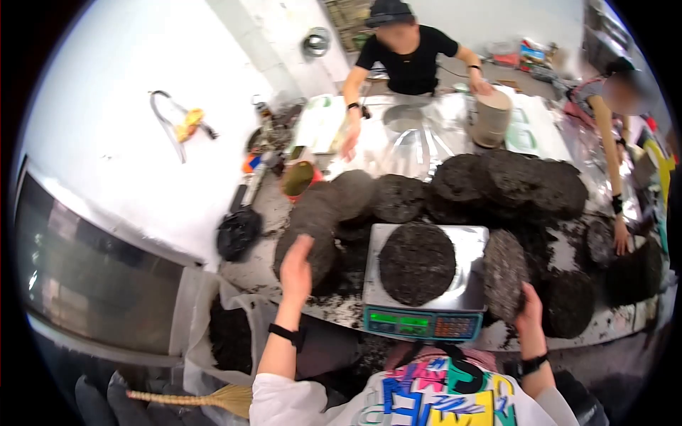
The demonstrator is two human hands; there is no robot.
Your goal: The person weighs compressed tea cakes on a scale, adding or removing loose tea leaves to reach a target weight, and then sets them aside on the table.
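Observation:
A dark, round pressed cake lies flat on the steel pan of a digital scale with a lit green display. To the right of the pan, my right hand grips a second pressed cake at its lower edge, tilted up on its side. My left hand has its fingers stretched out, right at the near side of a row of overlapping dark cakes left of the scale.
More dark cakes are piled behind the scale, and dark crumbs litter the table. Across the table, a person touches a pale cylinder. Another person's hand reaches in from the right. A broom lies at lower left.

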